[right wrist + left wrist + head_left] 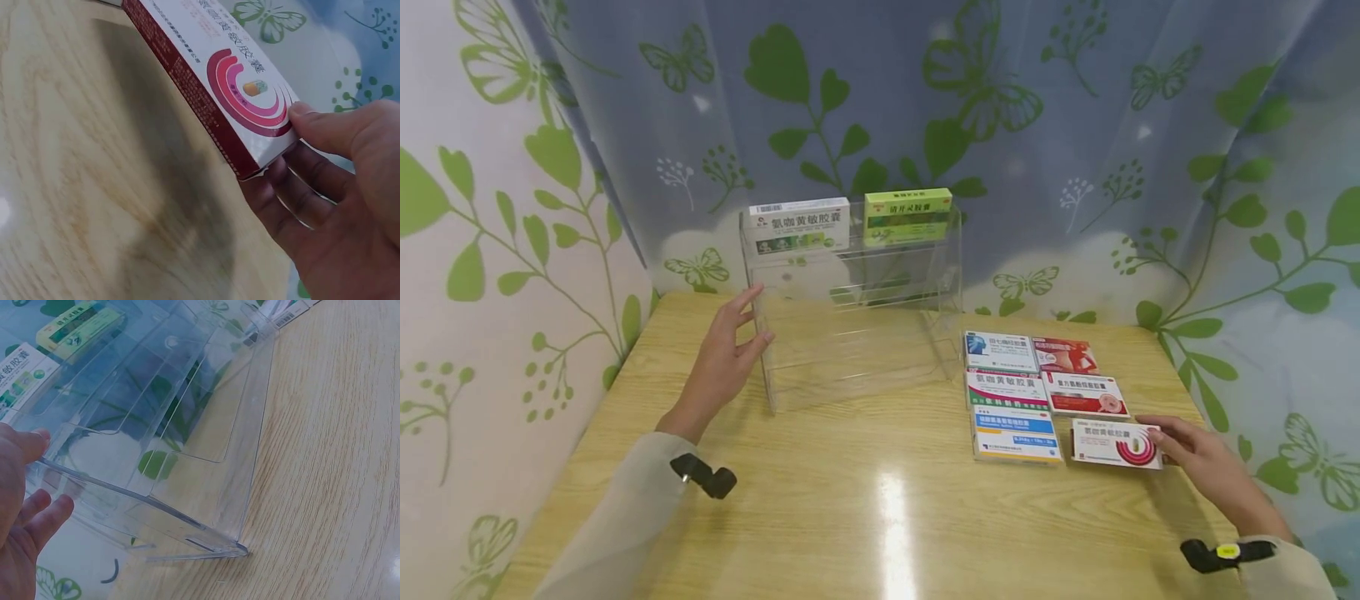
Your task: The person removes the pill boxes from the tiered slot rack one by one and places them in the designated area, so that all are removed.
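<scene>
My right hand [1213,471] pinches a white medicine box [1116,443] by its right end, thumb on the printed face and fingers beneath. In the right wrist view the box shows a dark red side and pink arcs around a capsule picture, and it is held tilted over the table. My left hand [722,358] grips the left side edge of a clear tiered display rack [850,333], thumb at the front edge and fingers along the side panel. On the rack's top tier stand a white-and-green medicine box [801,227] and a bright green one [907,218].
Several medicine boxes lie flat to the right of the rack, among them a blue-and-white box [1017,433], a red box [1065,357] and a red-and-white box [1086,394]. Behind the wooden table [820,508] hangs a patterned curtain [880,100].
</scene>
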Demonstrator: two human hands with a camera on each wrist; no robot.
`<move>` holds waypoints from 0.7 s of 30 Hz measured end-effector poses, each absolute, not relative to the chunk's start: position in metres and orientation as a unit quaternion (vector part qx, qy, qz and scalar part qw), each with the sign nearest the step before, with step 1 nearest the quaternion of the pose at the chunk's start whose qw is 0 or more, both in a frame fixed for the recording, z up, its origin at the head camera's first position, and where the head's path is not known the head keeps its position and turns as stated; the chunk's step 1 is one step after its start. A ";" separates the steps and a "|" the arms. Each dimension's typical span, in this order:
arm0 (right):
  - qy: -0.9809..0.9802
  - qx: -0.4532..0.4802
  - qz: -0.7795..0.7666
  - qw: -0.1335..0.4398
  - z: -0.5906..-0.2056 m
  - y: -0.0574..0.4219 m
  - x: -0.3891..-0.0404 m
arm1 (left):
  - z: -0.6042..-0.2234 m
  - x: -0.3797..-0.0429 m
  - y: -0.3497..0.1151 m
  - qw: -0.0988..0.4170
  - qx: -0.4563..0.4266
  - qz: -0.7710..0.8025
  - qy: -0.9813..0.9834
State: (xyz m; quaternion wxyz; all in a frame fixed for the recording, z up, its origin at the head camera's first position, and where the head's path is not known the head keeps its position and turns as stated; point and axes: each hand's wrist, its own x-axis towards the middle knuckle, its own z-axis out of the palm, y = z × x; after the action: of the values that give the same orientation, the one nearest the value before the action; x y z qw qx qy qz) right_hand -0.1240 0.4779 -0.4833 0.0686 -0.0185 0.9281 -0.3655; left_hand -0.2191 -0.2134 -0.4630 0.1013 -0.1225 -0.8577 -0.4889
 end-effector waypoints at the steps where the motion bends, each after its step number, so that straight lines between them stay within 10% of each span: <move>1: 0.928 -0.015 -0.366 0.067 -0.487 0.477 -0.125 | -0.463 -0.219 -0.213 0.100 -0.122 -0.489 -0.858; 21: 0.948 0.045 -0.313 0.041 -0.514 0.455 -0.126 | -0.461 -0.218 -0.212 0.106 -0.120 -0.495 -0.854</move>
State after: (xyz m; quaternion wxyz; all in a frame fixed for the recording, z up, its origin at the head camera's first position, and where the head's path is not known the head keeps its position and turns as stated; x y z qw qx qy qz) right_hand -0.1264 0.4547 -0.5139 0.0408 0.0448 0.9479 -0.3127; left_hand -0.2175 -0.2121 -0.4611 0.1059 -0.1201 -0.8542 -0.4946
